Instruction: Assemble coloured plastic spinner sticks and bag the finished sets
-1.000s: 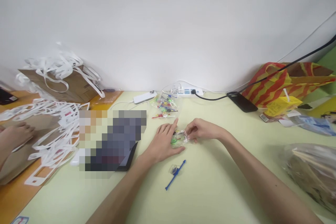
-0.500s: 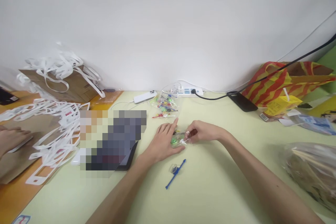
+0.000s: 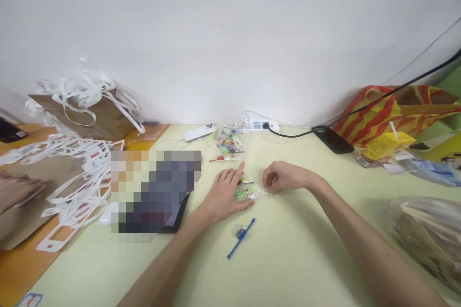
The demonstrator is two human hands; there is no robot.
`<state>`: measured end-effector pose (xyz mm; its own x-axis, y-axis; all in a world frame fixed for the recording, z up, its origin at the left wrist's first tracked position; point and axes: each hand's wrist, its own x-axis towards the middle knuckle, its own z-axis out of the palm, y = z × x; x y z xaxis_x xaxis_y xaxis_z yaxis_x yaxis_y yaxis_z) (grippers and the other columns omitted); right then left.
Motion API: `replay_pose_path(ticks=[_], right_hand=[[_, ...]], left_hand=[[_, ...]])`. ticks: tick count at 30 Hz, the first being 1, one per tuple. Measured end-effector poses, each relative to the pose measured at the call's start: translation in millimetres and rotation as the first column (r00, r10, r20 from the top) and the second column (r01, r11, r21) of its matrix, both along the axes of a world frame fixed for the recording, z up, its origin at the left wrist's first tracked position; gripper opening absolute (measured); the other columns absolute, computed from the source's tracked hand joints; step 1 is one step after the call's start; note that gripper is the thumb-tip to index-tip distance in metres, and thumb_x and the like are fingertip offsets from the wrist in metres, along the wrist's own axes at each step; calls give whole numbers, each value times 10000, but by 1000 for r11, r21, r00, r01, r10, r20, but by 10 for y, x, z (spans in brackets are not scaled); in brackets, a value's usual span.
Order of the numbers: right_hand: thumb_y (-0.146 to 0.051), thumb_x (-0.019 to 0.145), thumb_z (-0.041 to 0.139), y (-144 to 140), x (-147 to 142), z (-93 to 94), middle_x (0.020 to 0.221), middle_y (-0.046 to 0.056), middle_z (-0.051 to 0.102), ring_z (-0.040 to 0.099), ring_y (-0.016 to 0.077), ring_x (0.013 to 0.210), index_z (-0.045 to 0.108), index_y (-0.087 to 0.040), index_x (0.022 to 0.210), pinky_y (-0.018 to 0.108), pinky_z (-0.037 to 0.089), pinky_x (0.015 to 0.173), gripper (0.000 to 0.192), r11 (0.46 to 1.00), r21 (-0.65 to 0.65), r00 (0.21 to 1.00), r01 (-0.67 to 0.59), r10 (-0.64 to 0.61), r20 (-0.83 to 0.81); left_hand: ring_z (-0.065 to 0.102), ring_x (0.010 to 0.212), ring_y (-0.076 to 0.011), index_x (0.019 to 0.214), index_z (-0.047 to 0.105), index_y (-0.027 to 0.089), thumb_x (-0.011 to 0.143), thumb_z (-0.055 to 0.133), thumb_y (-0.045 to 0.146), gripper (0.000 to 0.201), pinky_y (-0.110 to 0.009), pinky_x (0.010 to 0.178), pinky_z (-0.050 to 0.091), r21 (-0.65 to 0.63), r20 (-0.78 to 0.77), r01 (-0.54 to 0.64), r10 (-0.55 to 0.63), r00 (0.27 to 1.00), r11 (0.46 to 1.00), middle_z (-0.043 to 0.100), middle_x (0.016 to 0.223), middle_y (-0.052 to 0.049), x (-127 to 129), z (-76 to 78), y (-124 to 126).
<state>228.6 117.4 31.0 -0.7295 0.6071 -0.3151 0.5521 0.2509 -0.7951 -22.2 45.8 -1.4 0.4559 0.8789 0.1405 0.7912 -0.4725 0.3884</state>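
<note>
My left hand [image 3: 224,194] lies flat on the pale green table [image 3: 288,259], with its thumb and fingers pressing down a small clear packet [image 3: 243,193] that has green pieces inside. My right hand [image 3: 284,176] is curled just right of the packet. Its fingertips pinch a thin white stick [image 3: 258,195] that reaches out of the packet. A blue stick toy with a clear disc [image 3: 240,237] lies loose on the table in front of my left hand.
A clear bag of colourful small pieces [image 3: 226,145] sits behind my hands, with a power strip [image 3: 254,126] and a white phone [image 3: 199,132] beyond it. A black phone [image 3: 330,139], a striped bag [image 3: 392,105] and a yellow carton [image 3: 387,145] lie to the right. White paper strips [image 3: 72,172] and another person's hand [image 3: 14,191] are on the left.
My right hand has drawn a little to the right, away from the packet, pulling the white stick out. My left hand has stayed in place on the packet.
</note>
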Motion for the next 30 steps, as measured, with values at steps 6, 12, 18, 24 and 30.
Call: replay_pose_path(ticks=[6, 12, 18, 24, 30], right_hand=[[-225, 678, 652, -76, -160, -74, 707, 17, 709, 609, 153, 644, 751, -154, 766, 216, 424, 561, 150, 993, 116, 999, -11, 7, 35], [-265, 688, 696, -137, -268, -97, 696, 6, 684, 561, 128, 616, 733, -152, 743, 214, 382, 544, 131, 984, 179, 999, 12, -21, 48], [-333, 729, 708, -138, -204, 55, 630, -5, 614, 489, 114, 575, 673, -156, 665, 237, 320, 521, 192, 965, 255, 993, 57, -82, 86], [-460, 797, 700, -375, -172, 470, 697, -7, 645, 527, 126, 599, 732, -196, 850, 244, 330, 546, 271, 963, 245, 986, -112, 78, 146], [-512, 762, 761, -967, -797, 326, 954, 109, 726, 644, 246, 793, 679, -153, 1102, 273, 342, 560, 501, 863, 374, 926, -339, 235, 295]], left_hand=[[409, 1305, -327, 1587, 32, 282, 799, 699, 551, 1066, -491, 1110, 318, 13, -4, 3, -3, 1000, 1000, 489, 1417, -102, -4, -11, -4], [401, 1311, -327, 1588, 23, 277, 796, 707, 540, 1078, -487, 1114, 312, 11, -14, 2, -1, 1000, 1000, 473, 1444, -102, -2, -7, -4], [407, 1304, -329, 1588, 42, 275, 803, 692, 563, 1059, -495, 1108, 317, 9, -12, 3, -3, 1000, 1000, 505, 1403, -105, -2, -1, 0], [394, 1311, -337, 1589, 32, 262, 783, 690, 590, 1092, -505, 1113, 304, 14, -14, 20, -19, 1000, 1000, 474, 1426, -117, 0, 7, -4], [418, 1265, -324, 1589, -10, 266, 760, 720, 328, 1106, -496, 1103, 312, 28, -48, 55, -54, 997, 998, 497, 1354, -115, -55, -70, 26]])
